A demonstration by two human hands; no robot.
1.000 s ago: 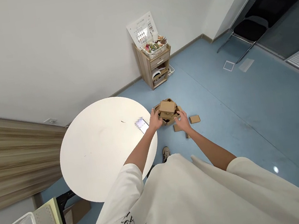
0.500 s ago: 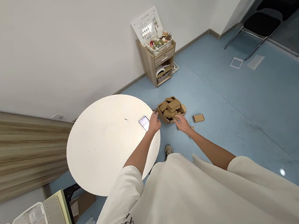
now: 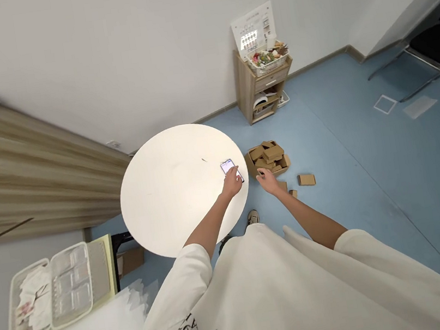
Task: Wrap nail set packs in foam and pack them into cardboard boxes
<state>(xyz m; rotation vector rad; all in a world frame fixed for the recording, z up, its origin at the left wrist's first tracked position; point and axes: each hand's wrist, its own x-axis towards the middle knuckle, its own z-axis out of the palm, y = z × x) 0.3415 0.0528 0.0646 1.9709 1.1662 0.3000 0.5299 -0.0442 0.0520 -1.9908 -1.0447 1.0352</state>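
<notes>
My left hand is over a smartphone with a lit screen, lying near the right edge of the round white table. Its fingers are apart and reach across the screen; nothing is gripped. My right hand hovers in front of an open cardboard box on the floor. Its fingers are bent, with a gap between thumb and forefinger and nothing seen in them. Several small brown cartons are piled inside the box. Another small carton lies on the floor to its right.
A small wooden cabinet stands against the wall, bearing a white basket of mixed items. A chair is at the far right. On the lower left are a clear compartment case and a wood-grain panel.
My view has swung left, so the table and box appear further right. My left hand has come onto the phone from its right side. My right hand stays near the box.
</notes>
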